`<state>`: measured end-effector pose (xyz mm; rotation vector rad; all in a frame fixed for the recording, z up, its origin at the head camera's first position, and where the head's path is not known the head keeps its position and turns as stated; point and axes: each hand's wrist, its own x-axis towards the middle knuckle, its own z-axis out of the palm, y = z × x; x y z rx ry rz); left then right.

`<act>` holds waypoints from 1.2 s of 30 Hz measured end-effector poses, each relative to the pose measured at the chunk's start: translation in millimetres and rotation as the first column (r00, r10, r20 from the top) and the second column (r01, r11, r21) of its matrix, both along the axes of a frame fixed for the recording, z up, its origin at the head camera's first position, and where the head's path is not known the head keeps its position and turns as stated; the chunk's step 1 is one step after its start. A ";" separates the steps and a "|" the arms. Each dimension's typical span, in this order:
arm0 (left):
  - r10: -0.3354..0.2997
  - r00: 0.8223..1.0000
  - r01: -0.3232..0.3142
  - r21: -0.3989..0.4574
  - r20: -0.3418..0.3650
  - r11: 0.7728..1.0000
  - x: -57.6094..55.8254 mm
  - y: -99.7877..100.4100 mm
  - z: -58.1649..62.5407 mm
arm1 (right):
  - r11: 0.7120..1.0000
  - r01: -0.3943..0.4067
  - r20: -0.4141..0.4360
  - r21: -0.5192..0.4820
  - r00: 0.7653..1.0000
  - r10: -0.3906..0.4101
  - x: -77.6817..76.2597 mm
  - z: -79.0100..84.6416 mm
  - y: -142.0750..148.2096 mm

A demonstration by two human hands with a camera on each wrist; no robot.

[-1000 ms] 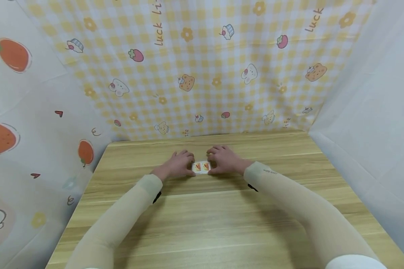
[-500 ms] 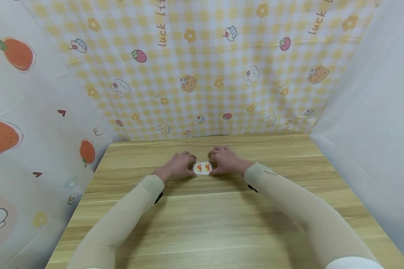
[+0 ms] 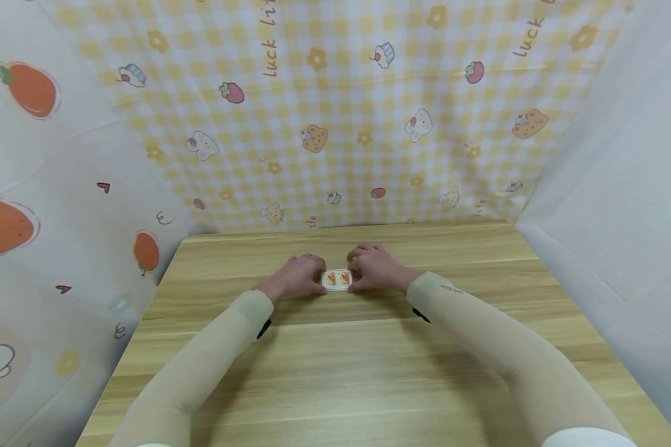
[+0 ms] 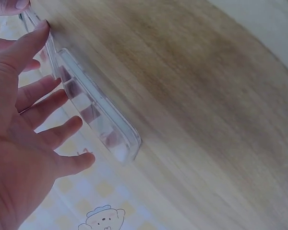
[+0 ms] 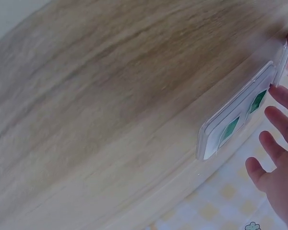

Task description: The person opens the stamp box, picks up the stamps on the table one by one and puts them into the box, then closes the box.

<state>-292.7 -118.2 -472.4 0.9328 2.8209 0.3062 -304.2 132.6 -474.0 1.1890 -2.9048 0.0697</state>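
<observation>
A small clear flat plastic case (image 3: 337, 280) with two orange-and-yellow pictures lies on the table between my hands. My left hand (image 3: 302, 275) holds its left end, thumb at the near corner and a fingertip at the far one. My right hand (image 3: 373, 268) holds the right end in the same way. In the left wrist view, another clear case (image 4: 98, 108), divided inside, lies beside my spread left fingers. The right wrist view has a clear case (image 5: 237, 117) with two green pictures beside my right fingers. From the head view, my hands hide both of these side cases.
The wood-grain table (image 3: 346, 372) ends at a yellow checked cloth (image 3: 363, 112) hanging behind it. White cloths hang on the left (image 3: 89, 261) and right (image 3: 604, 205). Both sleeved forearms lie across the table's near part.
The head view has shifted very slightly. Both hands keep their places at the two ends of the middle case.
</observation>
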 end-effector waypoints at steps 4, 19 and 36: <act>0.009 1.000 -0.009 -0.002 -0.003 1.000 -0.7 0.8 2.1 | 1.000 0.008 0.007 -0.003 1.000 -0.008 0.6 1.8 -0.5; -0.003 1.000 0.003 -0.033 -0.010 0.999 0.5 -0.1 2.0 | 0.998 0.033 0.008 0.054 0.999 -0.034 6.1 3.3 -1.7; 0.013 1.000 -0.013 0.002 0.013 1.000 -3.5 3.6 13.0 | 0.999 0.037 0.013 0.020 0.999 -0.037 6.4 15.8 4.8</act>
